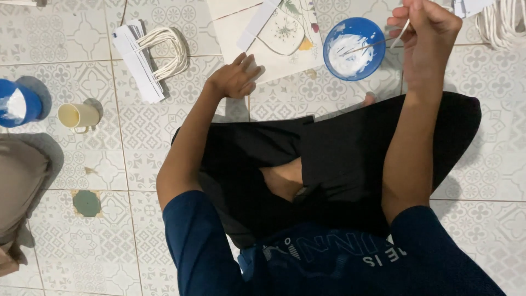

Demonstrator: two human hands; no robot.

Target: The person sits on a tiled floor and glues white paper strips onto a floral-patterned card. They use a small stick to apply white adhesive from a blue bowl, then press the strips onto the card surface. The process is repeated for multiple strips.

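Now we see the blue bowl (353, 48), white paste inside, just beside our right hand (424, 33), which pinches a thin stick (378, 44); our left hand (234, 77) rests loosely open on paper (235, 24).

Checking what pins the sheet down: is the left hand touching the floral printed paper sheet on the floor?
Touching. The head view shows the left hand resting its fingertips on the floral printed paper sheet's lower-left edge.

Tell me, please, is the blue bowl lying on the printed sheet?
No, the blue bowl sits on the floor tiles beside the printed sheet.

dim, bluish light; soft shadows
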